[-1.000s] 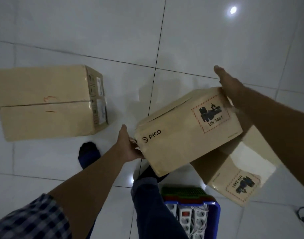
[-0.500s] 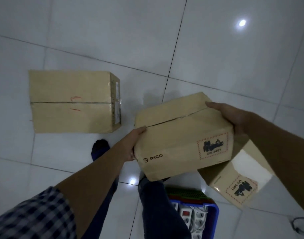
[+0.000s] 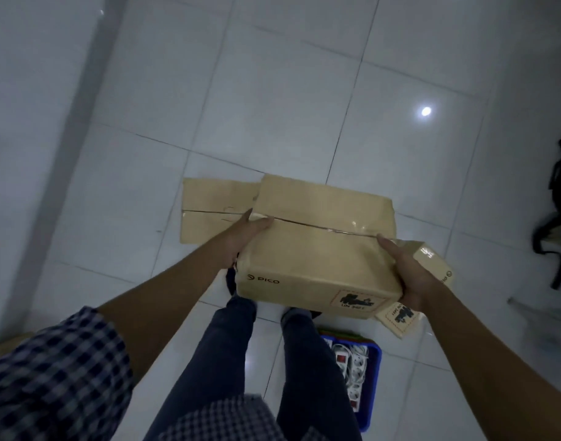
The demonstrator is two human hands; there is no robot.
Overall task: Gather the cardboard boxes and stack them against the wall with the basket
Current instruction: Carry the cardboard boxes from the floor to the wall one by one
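- I saw the left hand point(image 3: 241, 238) gripping the left end of the held box point(image 3: 320, 243), thumb on top.
- The right hand point(image 3: 409, 275) gripped its right end, thumb along the top.
- A second box point(image 3: 209, 211) lay on the floor point(image 3: 273, 90) beyond the left hand.
- A third box point(image 3: 432, 265) sat just behind the right hand.
- The blue basket point(image 3: 373, 383) stood below the right forearm.

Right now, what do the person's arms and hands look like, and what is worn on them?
Both hands, left hand and right hand, are bare, with no gloves, rings or watch visible. The forearms are uncovered. A dark blue and white checked shirt sleeve is pushed up on the left arm; the right sleeve is out of frame.
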